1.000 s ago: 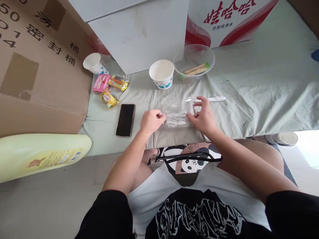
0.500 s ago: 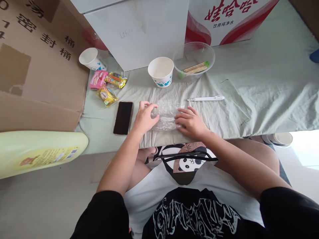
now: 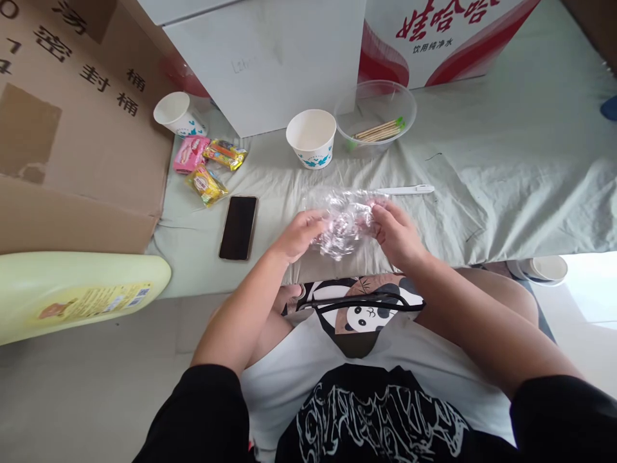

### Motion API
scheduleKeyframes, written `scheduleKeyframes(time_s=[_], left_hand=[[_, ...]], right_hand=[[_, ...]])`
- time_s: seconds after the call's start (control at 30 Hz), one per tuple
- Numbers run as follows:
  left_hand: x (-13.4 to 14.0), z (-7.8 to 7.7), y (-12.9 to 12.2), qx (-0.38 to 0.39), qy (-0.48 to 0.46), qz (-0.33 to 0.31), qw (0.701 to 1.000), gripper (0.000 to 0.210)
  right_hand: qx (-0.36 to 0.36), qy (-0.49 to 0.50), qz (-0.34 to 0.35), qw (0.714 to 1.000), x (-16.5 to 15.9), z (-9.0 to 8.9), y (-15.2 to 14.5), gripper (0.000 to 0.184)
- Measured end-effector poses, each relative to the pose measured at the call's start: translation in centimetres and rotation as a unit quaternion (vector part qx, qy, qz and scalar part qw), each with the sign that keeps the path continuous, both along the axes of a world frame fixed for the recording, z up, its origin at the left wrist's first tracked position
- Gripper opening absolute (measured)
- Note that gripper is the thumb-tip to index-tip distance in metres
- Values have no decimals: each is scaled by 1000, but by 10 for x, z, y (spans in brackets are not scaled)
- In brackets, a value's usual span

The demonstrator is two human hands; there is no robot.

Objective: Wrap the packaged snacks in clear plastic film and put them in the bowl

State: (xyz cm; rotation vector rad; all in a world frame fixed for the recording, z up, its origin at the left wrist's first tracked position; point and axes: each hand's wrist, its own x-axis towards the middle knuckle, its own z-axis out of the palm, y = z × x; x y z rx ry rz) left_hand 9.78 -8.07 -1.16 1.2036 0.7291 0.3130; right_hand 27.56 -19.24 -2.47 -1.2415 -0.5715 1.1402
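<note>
A crumpled clear plastic sheet, perhaps bubble wrap or a bag, is held up between my two hands above the cloth. My left hand grips its left side, thumb on top. On the other side my right hand pinches it between thumb and fingers. Fingers of both hands show partly through the clear film. Just behind lies a white pen-shaped craft knife, its left end covered by the plastic.
A paper cup and a clear bowl holding green-ended wooden sticks stand behind. To the left are a phone, several wrapped snacks and another paper cup. Cartons line the back; a yellow-green jug is front left.
Both hands have closed on the plastic, which lay flat on the cloth before. It is now raised, bunched up and shifted right, over the knife's left end.
</note>
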Motion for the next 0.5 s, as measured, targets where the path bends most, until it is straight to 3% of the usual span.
scheduleKeyframes(time_s=[0.1, 0.2, 0.3, 0.4, 0.5], left_hand=[[3, 1, 4, -53, 6, 70, 996, 40], [0, 1, 6, -86, 9, 90, 992, 49], [-4, -1, 10, -92, 5, 46, 995, 68], [-5, -6, 14, -34, 45, -22, 998, 65], [-3, -9, 17, 13, 107, -35, 994, 59]], right_hand=[[-9, -34, 54, 998, 2, 3, -1, 32], [-51, -107, 98, 988, 4, 4, -2, 23], [-74, -159, 95, 980, 5, 3, -1, 17], [-101, -204, 79, 970, 7, 4, 1, 15], [-111, -181, 82, 974, 10, 6, 1, 22]])
